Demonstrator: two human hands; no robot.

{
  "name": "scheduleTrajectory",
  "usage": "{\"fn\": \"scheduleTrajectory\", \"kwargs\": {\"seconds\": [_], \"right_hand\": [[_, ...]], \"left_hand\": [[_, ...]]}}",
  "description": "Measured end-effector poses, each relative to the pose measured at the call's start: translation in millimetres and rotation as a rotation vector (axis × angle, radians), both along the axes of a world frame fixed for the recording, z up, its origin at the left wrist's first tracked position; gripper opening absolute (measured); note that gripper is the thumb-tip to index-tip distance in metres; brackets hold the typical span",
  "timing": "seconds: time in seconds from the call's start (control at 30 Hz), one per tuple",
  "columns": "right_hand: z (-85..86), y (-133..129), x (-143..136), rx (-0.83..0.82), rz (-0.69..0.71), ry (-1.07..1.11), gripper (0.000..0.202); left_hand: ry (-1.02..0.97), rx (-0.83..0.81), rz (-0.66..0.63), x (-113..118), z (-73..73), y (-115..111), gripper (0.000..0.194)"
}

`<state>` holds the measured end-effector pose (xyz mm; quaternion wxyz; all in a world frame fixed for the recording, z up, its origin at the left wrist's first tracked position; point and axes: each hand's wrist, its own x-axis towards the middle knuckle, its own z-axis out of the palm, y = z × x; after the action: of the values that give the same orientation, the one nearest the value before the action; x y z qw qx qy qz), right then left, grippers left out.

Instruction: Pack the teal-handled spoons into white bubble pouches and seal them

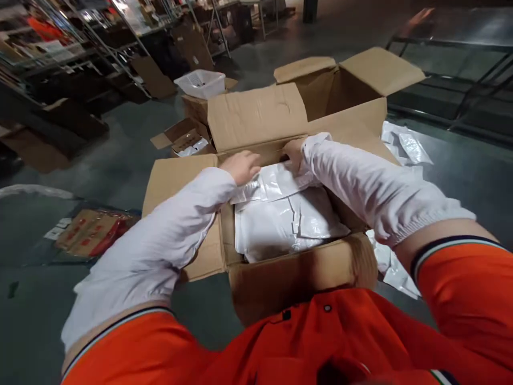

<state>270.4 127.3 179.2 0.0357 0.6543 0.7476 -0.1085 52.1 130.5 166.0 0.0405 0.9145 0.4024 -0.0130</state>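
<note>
An open cardboard box [296, 274] in front of me holds several white plastic mailer bags [266, 222], lying flat and overlapping. Over the far left corner of the box is my left hand [242, 167], its fingers stretched out above a white packet [276, 181] at the back of the pile. My right hand [294, 152] reaches down inside the far wall, touching the same packet's upper edge. Its fingertips are hidden between the packet and the cardboard, so its grip cannot be made out.
Behind stands a second open cardboard box [340, 91], with a white plastic basket [202, 84] to its left. White packets lie on the floor at right [406, 144]. A metal table [460, 32] is at the far right; shelving fills the far left. A wrapped brown package [90, 231] lies left.
</note>
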Motion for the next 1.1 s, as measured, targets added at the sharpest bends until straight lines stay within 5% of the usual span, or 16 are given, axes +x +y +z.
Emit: {"fn": "scheduleTrajectory", "kwargs": {"seconds": [0.07,0.17,0.3,0.43,0.6,0.67,0.73,0.93,1.1], "right_hand": [[-8.7,-11,10,-0.035,0.156,-0.243,0.058],[-2.1,-47,31,0.204,0.232,-0.424,0.035],[21.8,-132,76,0.475,0.163,-0.368,0.024],[23.4,-266,135,0.706,-0.085,-0.101,0.030],[-24.3,-416,174,0.568,-0.656,0.102,0.028],[-51.6,-439,171,0.470,-0.915,0.220,0.026],[-77.4,-442,164,0.372,-1.015,0.393,0.026],[-123.6,-456,157,0.257,-0.979,0.540,0.028],[-145.4,-497,162,0.173,-1.103,0.553,0.025]], "left_hand": [[0.038,-0.022,-0.171,30,-23.9,-25,0.058],[0.048,-0.024,-0.304,77,-59.2,-42,0.063],[0.042,-0.015,-0.340,96,-90.1,-16,0.064],[0.095,-0.045,-0.405,74,-103.4,26,0.063],[0.070,-0.044,-0.416,84,-116.7,31,0.069],[0.074,-0.046,-0.381,97,-119.9,26,0.072],[0.095,-0.067,-0.356,107,-117.6,21,0.073],[0.105,0.013,-0.296,111,-101.5,-7,0.073],[0.107,-0.028,-0.233,124,-118.9,-30,0.075]]}}
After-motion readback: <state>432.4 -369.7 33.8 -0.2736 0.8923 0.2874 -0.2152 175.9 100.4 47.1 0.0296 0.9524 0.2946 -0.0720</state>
